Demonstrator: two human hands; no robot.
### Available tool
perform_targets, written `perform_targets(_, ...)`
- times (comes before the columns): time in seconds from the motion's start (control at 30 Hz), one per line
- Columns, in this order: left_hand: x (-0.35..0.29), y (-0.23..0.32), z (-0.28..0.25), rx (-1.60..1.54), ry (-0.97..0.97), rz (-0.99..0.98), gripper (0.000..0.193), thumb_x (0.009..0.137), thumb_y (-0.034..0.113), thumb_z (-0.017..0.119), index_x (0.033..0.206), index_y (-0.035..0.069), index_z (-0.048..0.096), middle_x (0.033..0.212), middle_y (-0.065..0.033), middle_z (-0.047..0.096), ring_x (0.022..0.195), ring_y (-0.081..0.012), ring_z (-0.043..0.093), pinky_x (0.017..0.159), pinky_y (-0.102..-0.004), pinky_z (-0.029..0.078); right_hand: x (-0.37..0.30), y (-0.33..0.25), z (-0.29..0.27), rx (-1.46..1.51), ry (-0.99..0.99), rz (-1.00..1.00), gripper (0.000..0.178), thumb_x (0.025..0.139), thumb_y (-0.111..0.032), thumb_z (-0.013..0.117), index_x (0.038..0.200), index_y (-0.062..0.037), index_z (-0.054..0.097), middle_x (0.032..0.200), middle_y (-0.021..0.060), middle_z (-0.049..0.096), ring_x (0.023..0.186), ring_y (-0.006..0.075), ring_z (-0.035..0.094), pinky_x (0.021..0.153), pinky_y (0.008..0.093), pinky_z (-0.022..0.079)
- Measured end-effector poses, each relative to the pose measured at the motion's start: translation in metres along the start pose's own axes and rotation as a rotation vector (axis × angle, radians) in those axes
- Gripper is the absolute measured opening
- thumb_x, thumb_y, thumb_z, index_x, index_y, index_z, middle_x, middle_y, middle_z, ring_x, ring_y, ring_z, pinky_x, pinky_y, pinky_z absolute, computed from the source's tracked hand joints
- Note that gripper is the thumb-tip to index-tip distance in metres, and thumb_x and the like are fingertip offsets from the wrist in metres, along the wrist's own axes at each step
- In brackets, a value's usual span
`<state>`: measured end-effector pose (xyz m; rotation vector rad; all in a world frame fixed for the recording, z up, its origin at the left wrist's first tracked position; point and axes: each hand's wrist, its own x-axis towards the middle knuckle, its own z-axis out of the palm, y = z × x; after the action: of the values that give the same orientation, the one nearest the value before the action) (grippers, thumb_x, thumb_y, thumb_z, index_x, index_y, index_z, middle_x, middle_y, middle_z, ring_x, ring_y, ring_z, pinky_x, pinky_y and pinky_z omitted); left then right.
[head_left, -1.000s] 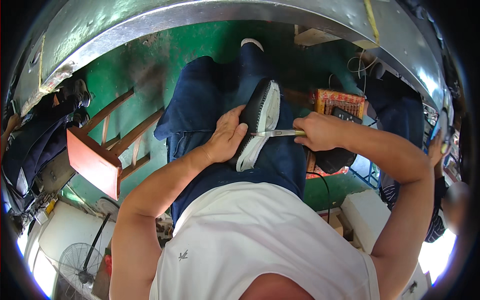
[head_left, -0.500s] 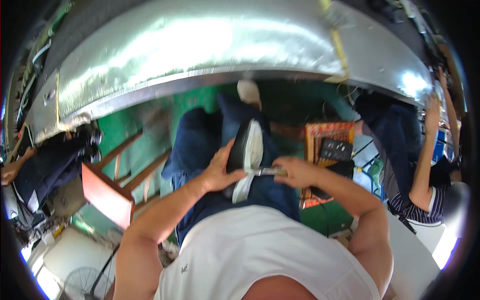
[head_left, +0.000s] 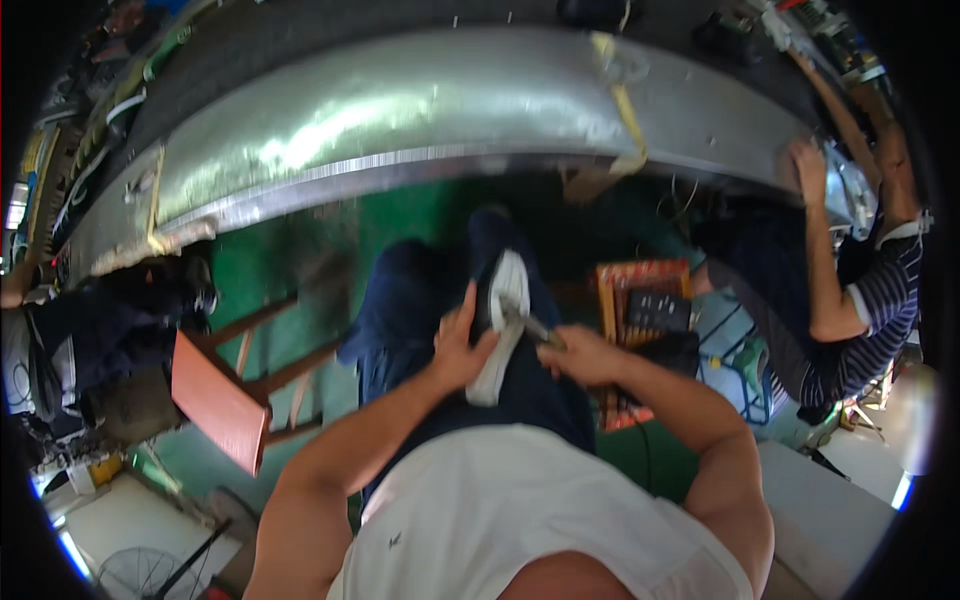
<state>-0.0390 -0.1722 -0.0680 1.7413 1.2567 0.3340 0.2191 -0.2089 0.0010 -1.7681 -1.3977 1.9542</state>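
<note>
A shoe [head_left: 487,380] lies lengthwise over my thighs, its pale sole turned up and dark upper showing along the edge. My left hand [head_left: 460,348] steadies it from the left, thumb against the sole's edge and the other fingers along the side. In my closed right hand [head_left: 582,356] is a slim metal hand tool [head_left: 538,330]. Its tip meets the middle of the sole; the exact kind of tool is too blurred to tell. Dark blue trousers [head_left: 400,300] cover my legs under the shoe.
A long metal-faced bench [head_left: 400,110] curves across in front. To the left stands a reddish-brown wooden stool [head_left: 218,400]. A woven orange-red crate [head_left: 640,270] with a black box [head_left: 658,311] sits right of my knees. Further right, another person in a striped shirt [head_left: 885,290] reaches to the bench.
The tool has swung from nearly level to a slant, its tip now over the sole's middle. The shoe has rolled so less dark upper shows. My left fingers have straightened somewhat. The view has shifted.
</note>
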Motion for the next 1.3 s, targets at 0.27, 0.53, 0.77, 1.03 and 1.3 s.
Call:
perform_targets(0.27, 0.009, 0.020, -0.014, 0.092, 0.000, 0.177, 0.075, 0.097, 0.017, 0.058, 0.161, 0.021, 0.020, 0.150, -0.0376, 0.034, 0.133, -0.0541, 0.042, 0.111, -0.0460, 0.041, 0.013, 0.010, 0.042, 0.075, 0.200, -0.046, 0.032, 0.098, -0.033, 0.063, 0.094, -0.0014, 0.063, 0.075, 0.0068, 0.067, 0.071, 0.0176, 0.067, 0.066, 0.0340, 0.051)
perform_targets(0.53, 0.007, 0.039, -0.017, 0.214, -0.075, 0.059, 0.061, 0.101, 0.026, 0.050, 0.158, 0.030, 0.027, 0.148, -0.0403, 0.035, 0.125, -0.0543, 0.051, 0.106, -0.0483, 0.047, -0.015, 0.001, -0.024, 0.423, -0.152, 0.149, 0.033, 0.103, -0.033, 0.055, 0.105, -0.0003, 0.060, 0.096, 0.0075, 0.065, 0.079, 0.0142, 0.065, 0.059, 0.0331, 0.060)
perform_targets(0.77, 0.009, 0.052, -0.027, 0.314, -0.191, 0.052, 0.055, 0.103, 0.027, 0.046, 0.156, 0.034, 0.033, 0.147, -0.0416, 0.035, 0.122, -0.0534, 0.054, 0.103, -0.0492, 0.049, 0.034, -0.013, -0.017, -0.113, 0.156, -0.117, 0.052, 0.106, -0.043, 0.043, 0.089, 0.0035, 0.059, 0.073, 0.0108, 0.063, 0.060, 0.0192, 0.063, 0.062, 0.0362, 0.052)
perform_targets(1.03, 0.003, 0.037, -0.020, 0.068, -0.085, -0.038, 0.079, 0.102, 0.030, 0.051, 0.161, 0.007, 0.003, 0.152, -0.0377, 0.033, 0.136, -0.0476, 0.045, 0.114, -0.0422, 0.039, 0.024, -0.031, -0.010, -0.069, 0.194, -0.122, 0.051, 0.106, -0.044, 0.044, 0.088, 0.0014, 0.060, 0.077, 0.0147, 0.066, 0.065, 0.0248, 0.066, 0.065, 0.0399, 0.053)
perform_targets(1.3, 0.030, 0.026, -0.050, -0.069, -0.396, -0.221, 0.101, 0.094, 0.039, 0.068, 0.159, -0.003, 0.005, 0.155, -0.0309, 0.036, 0.142, -0.0379, 0.042, 0.116, -0.0383, 0.035, -0.018, -0.020, 0.004, -0.221, 0.120, -0.096, 0.037, 0.100, -0.035, 0.056, 0.090, 0.0009, 0.060, 0.074, 0.0136, 0.066, 0.065, 0.0231, 0.066, 0.064, 0.0381, 0.052)
